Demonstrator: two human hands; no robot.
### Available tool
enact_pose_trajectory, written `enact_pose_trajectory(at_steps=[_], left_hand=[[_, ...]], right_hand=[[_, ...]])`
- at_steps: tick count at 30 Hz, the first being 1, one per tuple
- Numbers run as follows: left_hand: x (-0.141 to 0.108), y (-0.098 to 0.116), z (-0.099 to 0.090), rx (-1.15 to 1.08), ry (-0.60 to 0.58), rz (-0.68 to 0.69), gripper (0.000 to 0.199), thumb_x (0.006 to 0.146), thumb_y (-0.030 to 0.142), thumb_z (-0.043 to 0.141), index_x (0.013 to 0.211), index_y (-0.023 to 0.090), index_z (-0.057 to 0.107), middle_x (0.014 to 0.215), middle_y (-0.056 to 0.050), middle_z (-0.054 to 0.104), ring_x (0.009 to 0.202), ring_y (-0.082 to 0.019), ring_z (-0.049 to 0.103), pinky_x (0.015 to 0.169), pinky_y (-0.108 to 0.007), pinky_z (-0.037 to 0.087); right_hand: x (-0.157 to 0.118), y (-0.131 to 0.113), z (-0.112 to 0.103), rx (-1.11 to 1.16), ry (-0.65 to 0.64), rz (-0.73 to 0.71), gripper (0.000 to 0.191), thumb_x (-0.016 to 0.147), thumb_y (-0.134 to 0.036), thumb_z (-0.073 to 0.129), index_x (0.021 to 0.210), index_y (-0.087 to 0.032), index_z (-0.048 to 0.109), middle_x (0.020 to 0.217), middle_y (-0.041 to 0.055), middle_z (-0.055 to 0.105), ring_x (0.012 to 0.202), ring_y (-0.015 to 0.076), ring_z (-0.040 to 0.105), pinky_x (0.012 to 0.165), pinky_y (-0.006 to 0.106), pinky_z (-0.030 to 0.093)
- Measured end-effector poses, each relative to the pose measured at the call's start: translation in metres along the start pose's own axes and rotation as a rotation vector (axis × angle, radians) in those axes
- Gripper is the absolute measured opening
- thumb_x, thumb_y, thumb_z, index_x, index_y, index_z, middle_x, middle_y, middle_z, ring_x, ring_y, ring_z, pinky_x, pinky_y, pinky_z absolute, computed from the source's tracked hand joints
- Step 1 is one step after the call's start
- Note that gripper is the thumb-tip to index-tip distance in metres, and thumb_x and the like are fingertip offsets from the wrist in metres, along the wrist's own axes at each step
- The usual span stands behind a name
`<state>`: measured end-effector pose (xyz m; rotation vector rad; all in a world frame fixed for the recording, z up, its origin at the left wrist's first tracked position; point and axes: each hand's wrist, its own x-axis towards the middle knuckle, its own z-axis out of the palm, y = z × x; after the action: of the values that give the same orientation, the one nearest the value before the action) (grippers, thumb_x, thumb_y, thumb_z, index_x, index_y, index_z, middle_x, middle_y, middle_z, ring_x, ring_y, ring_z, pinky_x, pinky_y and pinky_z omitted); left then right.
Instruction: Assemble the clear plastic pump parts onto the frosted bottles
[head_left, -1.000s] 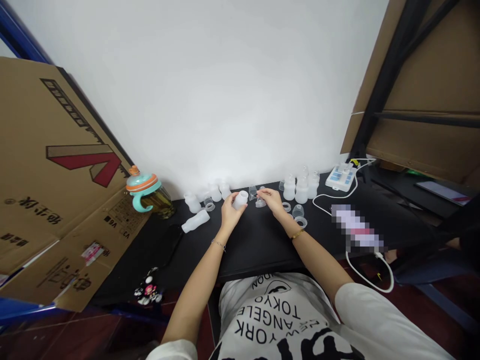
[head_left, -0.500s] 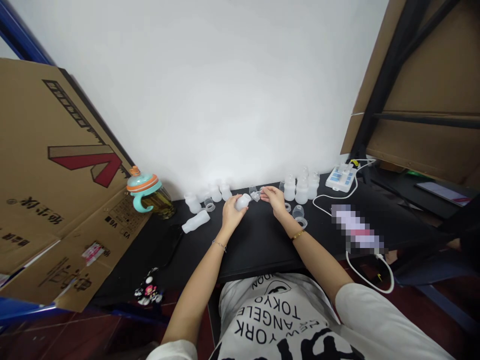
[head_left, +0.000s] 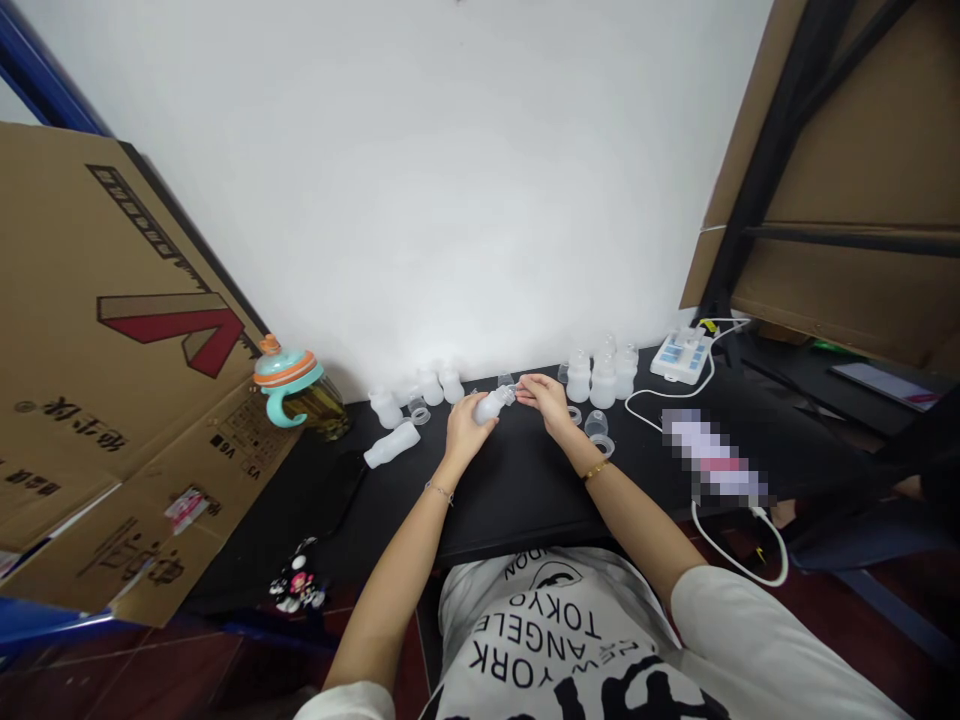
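Note:
My left hand (head_left: 466, 432) is wrapped round a small white baby bottle (head_left: 489, 407), which tilts up toward the right. At its mouth sits a clear bottle nipple (head_left: 509, 393), touching the neck. The fingertips of my right hand (head_left: 544, 400) pinch together at the nipple's far end. How firmly the nipple is seated I cannot tell. To the left a bare white bottle (head_left: 391, 444) lies on its side, and several others (head_left: 430, 386) stand behind it. Right of my hands are several bottles with nipples fitted (head_left: 603, 382), a clear cap (head_left: 597, 423) and a ring (head_left: 603, 446).
The black table (head_left: 517, 500) runs along a white wall. A drink jug (head_left: 300, 390) and a large cardboard box (head_left: 120, 380) are on the left. On the right lie a power strip (head_left: 681, 356), a white cable and a blurred-out phone-like object (head_left: 712, 455).
The nipple and the bottle mouth have come together; before, a small gap showed between them. My left hand has turned the bottle slightly, and my right hand has shifted a little left.

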<state>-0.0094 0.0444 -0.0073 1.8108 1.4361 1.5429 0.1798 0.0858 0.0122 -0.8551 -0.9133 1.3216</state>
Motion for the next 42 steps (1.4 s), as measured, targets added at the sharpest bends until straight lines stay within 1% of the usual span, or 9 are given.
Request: enact_pose_trajectory(at_steps=[8, 13, 17, 24, 36, 42], left_hand=[[0.0001, 0.0023, 0.0011, -0.086, -0.014, -0.031, 0.051, 0.056, 0.011, 0.086, 0.104, 0.028, 0.078, 0.117, -0.006, 0.073, 0.119, -0.033, 0.061, 0.116, -0.049, 0.037], [0.0004, -0.0018, 0.0027, 0.002, -0.042, 0.029, 0.051, 0.060, 0.011, 0.085, 0.108, 0.028, 0.077, 0.120, -0.007, 0.072, 0.119, -0.033, 0.062, 0.116, -0.050, 0.038], [0.0005, -0.0037, 0.0032, 0.008, -0.047, 0.039, 0.051, 0.061, 0.011, 0.086, 0.108, 0.028, 0.077, 0.121, -0.008, 0.071, 0.119, -0.034, 0.062, 0.116, -0.052, 0.038], [0.0003, -0.0019, 0.0033, -0.077, -0.036, -0.009, 0.054, 0.056, 0.009, 0.087, 0.105, 0.028, 0.078, 0.119, -0.006, 0.073, 0.121, -0.035, 0.061, 0.119, -0.053, 0.035], [-0.0002, -0.0009, 0.0027, -0.018, -0.056, 0.024, 0.052, 0.060, 0.010, 0.086, 0.107, 0.028, 0.077, 0.120, -0.007, 0.072, 0.121, -0.035, 0.061, 0.119, -0.053, 0.035], [-0.0006, -0.0012, 0.0034, -0.011, -0.063, 0.025, 0.052, 0.060, 0.011, 0.087, 0.109, 0.028, 0.077, 0.121, -0.007, 0.072, 0.122, -0.035, 0.061, 0.118, -0.054, 0.036]], right_hand=[[-0.0009, 0.0007, 0.0010, -0.018, -0.027, -0.001, 0.010, 0.086, -0.023, 0.079, 0.083, -0.017, 0.071, 0.078, 0.0047, 0.076, 0.068, 0.0127, 0.072, 0.065, 0.021, 0.062], [-0.0015, -0.0004, 0.0016, -0.011, -0.037, 0.000, 0.013, 0.085, -0.025, 0.081, 0.083, -0.017, 0.070, 0.079, 0.0051, 0.076, 0.067, 0.0129, 0.072, 0.065, 0.022, 0.062], [-0.0029, -0.0015, 0.0021, -0.015, -0.051, -0.002, 0.013, 0.085, -0.026, 0.081, 0.083, -0.017, 0.071, 0.079, 0.0050, 0.075, 0.069, 0.0129, 0.072, 0.065, 0.021, 0.062], [-0.0044, -0.0018, 0.0019, -0.019, -0.066, -0.003, 0.015, 0.083, -0.027, 0.083, 0.083, -0.018, 0.071, 0.079, 0.0046, 0.076, 0.070, 0.0135, 0.072, 0.067, 0.023, 0.062], [-0.0034, -0.0016, 0.0016, -0.018, -0.075, 0.032, 0.014, 0.082, -0.026, 0.082, 0.083, -0.018, 0.071, 0.078, 0.0037, 0.074, 0.069, 0.0137, 0.072, 0.064, 0.023, 0.062], [-0.0033, -0.0016, 0.0023, -0.020, -0.070, 0.041, 0.010, 0.083, -0.024, 0.079, 0.083, -0.017, 0.072, 0.078, 0.0037, 0.073, 0.068, 0.0136, 0.070, 0.061, 0.023, 0.062]])
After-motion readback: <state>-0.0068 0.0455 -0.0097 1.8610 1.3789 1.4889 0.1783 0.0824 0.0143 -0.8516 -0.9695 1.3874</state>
